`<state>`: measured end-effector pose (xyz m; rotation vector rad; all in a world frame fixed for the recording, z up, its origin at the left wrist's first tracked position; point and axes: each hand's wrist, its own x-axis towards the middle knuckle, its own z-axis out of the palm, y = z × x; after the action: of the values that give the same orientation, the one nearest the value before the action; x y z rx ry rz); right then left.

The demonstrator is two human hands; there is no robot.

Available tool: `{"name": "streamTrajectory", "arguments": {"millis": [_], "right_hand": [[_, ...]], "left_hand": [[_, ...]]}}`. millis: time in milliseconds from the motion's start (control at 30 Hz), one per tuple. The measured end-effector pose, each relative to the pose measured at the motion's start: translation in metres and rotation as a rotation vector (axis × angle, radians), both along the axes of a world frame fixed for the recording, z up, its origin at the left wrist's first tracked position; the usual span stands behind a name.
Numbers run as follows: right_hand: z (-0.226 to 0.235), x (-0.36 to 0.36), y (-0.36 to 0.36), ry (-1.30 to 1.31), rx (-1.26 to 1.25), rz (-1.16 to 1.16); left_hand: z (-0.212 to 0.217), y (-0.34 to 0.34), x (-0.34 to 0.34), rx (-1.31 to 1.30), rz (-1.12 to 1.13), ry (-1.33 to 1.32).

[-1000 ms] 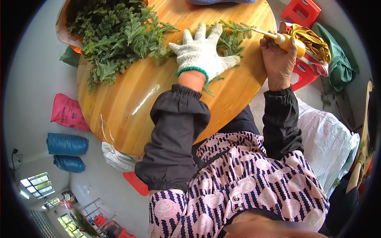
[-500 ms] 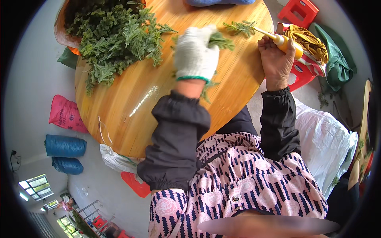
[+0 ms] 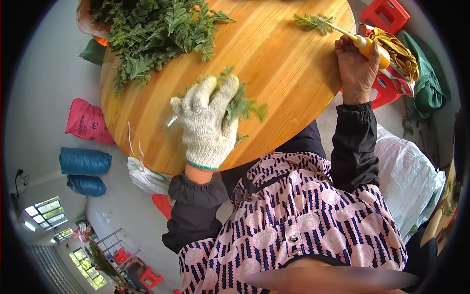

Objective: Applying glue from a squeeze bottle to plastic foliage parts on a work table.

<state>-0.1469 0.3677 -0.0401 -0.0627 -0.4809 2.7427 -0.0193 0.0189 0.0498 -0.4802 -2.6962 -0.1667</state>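
Note:
My left hand (image 3: 208,122), in a white knit glove, presses on a small bunch of green leafy sprigs (image 3: 245,104) near the front edge of the round wooden table (image 3: 274,59). My bare right hand (image 3: 356,68) is closed around a yellow-handled tool (image 3: 368,45) at the table's right edge. The tool's thin tip touches a single green sprig (image 3: 312,20) lying on the wood. A big heap of the same greens (image 3: 156,32) lies at the far left of the table.
Red plastic stools (image 3: 389,14) and a yellow and green bundle (image 3: 404,54) stand to the right. A white sack (image 3: 409,171) lies by my right side. Pink (image 3: 87,121) and blue sacks (image 3: 84,161) lie on the floor at left.
My left hand has pulled back from the far middle of the table toward the front edge, dragging a bunch of sprigs along. The right hand stays with the tool.

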Motion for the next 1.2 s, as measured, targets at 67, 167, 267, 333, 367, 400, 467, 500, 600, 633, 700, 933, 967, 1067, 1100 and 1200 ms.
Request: {"name": "streamTrajectory", "arguments": {"millis": [67,167,267,333,367,400,467,500,600,633,700,933,967,1067,1100,1200], "right_hand": [[-0.001,0.0,0.001,-0.003,-0.017,0.006],[0.004,0.001,0.001,-0.005,-0.039,0.01],[0.008,0.001,-0.004,0.005,-0.043,0.01],[0.006,0.0,0.0,0.015,-0.04,0.002],[0.005,0.002,0.002,0.014,-0.037,-0.012],[0.005,0.002,0.001,0.016,-0.048,-0.003],[0.0,-0.001,0.003,0.047,-0.071,0.027],[0.001,-0.002,0.0,0.046,-0.065,0.027],[0.007,0.0,-0.008,0.043,-0.129,0.045],[0.006,0.004,-0.011,0.051,-0.133,0.033],[0.003,0.01,-0.011,0.041,-0.171,0.024],[0.008,0.014,-0.02,0.047,-0.206,0.027],[0.01,0.011,-0.022,0.049,-0.199,0.03],[0.008,0.014,-0.02,0.026,-0.175,-0.006],[0.011,0.013,-0.018,0.039,-0.179,0.002],[0.015,0.013,-0.019,0.011,-0.129,-0.042]], "left_hand": [[0.003,-0.008,0.015,-0.067,-0.064,-0.136],[-0.005,-0.015,0.021,-0.054,-0.065,-0.173],[-0.015,-0.019,0.004,0.014,-0.053,-0.136],[-0.011,-0.009,-0.015,-0.044,-0.011,-0.154],[-0.011,-0.005,-0.026,-0.042,-0.026,-0.156],[-0.009,-0.003,-0.038,-0.016,-0.012,-0.173],[-0.01,0.001,-0.057,0.012,-0.015,-0.096],[-0.008,0.0,-0.065,0.05,0.002,-0.095],[-0.008,0.007,-0.1,0.464,0.018,-0.08],[0.006,0.021,-0.109,0.468,-0.033,-0.021],[0.04,0.059,-0.125,0.328,-0.125,0.021],[0.006,0.154,-0.202,0.262,-0.337,-0.287],[0.002,0.162,-0.204,0.212,-0.319,-0.361],[0.016,0.183,-0.193,-0.014,-0.204,-0.493],[0.013,0.186,-0.192,0.027,-0.192,-0.396],[0.006,0.176,-0.187,0.067,-0.112,-0.448]]}}
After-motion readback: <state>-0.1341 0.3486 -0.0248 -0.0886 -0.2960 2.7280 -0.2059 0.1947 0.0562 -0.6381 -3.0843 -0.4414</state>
